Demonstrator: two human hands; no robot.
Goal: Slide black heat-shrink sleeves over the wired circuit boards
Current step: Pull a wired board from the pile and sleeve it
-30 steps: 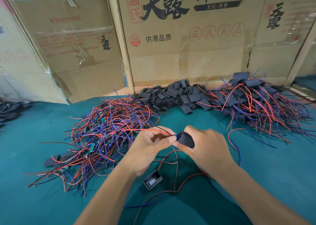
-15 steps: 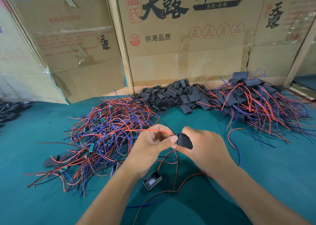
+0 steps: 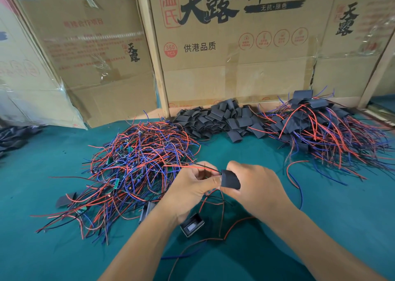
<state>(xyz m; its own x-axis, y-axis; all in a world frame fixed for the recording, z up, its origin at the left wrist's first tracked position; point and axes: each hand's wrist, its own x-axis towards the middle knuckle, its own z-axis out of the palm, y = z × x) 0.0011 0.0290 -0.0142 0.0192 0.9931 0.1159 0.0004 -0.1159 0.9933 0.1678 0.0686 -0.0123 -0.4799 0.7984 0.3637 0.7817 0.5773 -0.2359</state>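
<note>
My right hand (image 3: pixel 258 186) pinches a black heat-shrink sleeve (image 3: pixel 230 179) above the green table (image 3: pixel 320 216). My left hand (image 3: pixel 190 184) pinches a wired circuit board at the sleeve's left mouth; the board itself is mostly hidden by my fingers, and its red and black wires (image 3: pixel 192 167) run off to the left. A tangle of unsleeved wired boards (image 3: pixel 136 169) lies to the left. Loose black sleeves (image 3: pixel 222 120) are heaped at the back, and sleeved boards (image 3: pixel 324 131) are piled at the back right.
A small black display module (image 3: pixel 192 227) with trailing wires lies on the table under my hands; another module (image 3: pixel 147 210) lies beside my left forearm. Cardboard boxes (image 3: pixel 235 45) wall off the back. A single sleeve (image 3: pixel 65 200) lies at the left pile's edge.
The sleeve has shifted slightly in my right hand and sits a little higher and more upright against my left fingertips. Both hands stay in about the same place.
</note>
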